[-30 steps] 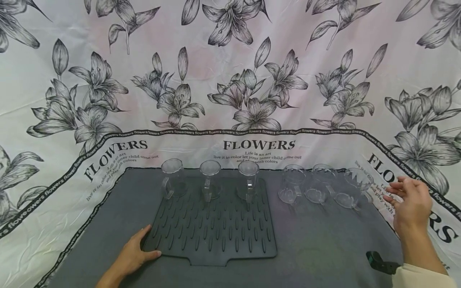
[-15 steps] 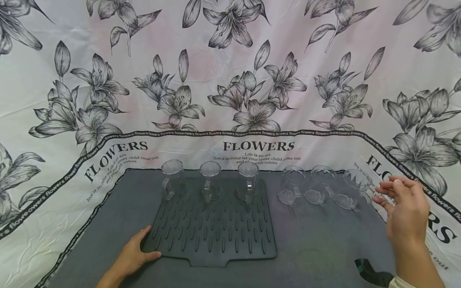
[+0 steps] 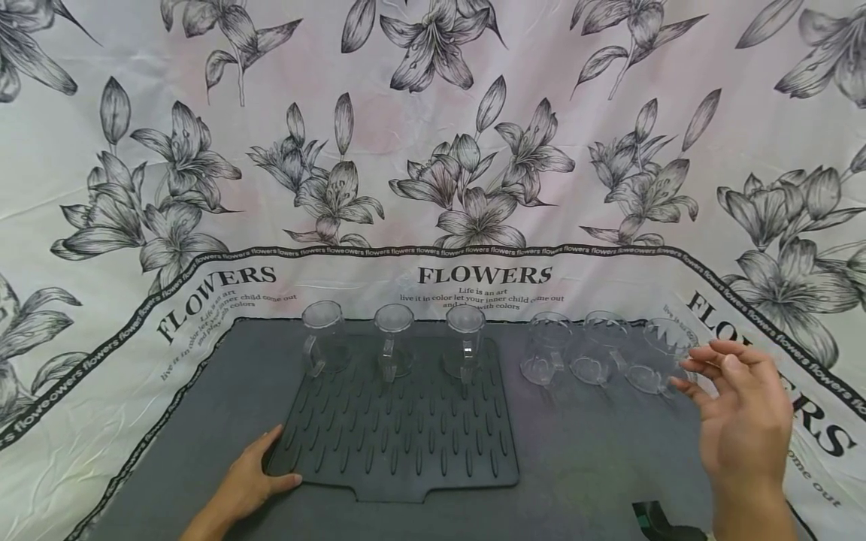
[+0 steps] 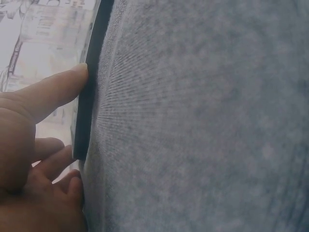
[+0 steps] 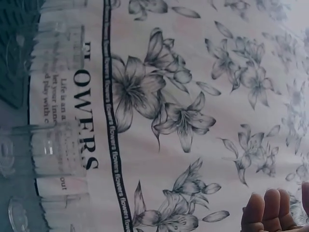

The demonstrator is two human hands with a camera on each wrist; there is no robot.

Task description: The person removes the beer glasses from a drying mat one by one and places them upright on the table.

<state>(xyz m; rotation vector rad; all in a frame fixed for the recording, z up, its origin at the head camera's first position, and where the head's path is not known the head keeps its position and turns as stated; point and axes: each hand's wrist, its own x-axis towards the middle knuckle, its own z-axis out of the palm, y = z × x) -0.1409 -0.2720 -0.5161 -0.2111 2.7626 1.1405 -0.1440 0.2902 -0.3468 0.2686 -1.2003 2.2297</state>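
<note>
A dark drying mat (image 3: pixel 395 451) with raised ridges lies on the grey table. My left hand (image 3: pixel 246 477) touches its near left corner, the thumb at the front edge and the fingers along the left side. In the left wrist view, the thumb (image 4: pixel 63 89) presses against the mat's edge (image 4: pixel 87 116). Three clear mugs, a left one (image 3: pixel 325 342), a middle one (image 3: pixel 395 344) and a right one (image 3: pixel 465 344), stand at the mat's back. My right hand (image 3: pixel 747 421), fingers loosely bent and holding nothing, is beside the rightmost (image 3: pixel 659 357) of three more clear mugs.
Beside it in the back right row stand another clear mug (image 3: pixel 598 349) and one nearer the mat (image 3: pixel 546 349). A white flower-printed cloth (image 3: pixel 433 180) hangs behind the table and down its sides. A dark device (image 3: pixel 666 522) shows by my right wrist.
My right hand has moved left and slightly down, closer to the rightmost mug. The left hand stays at the mat's corner, and the mugs have not moved.
</note>
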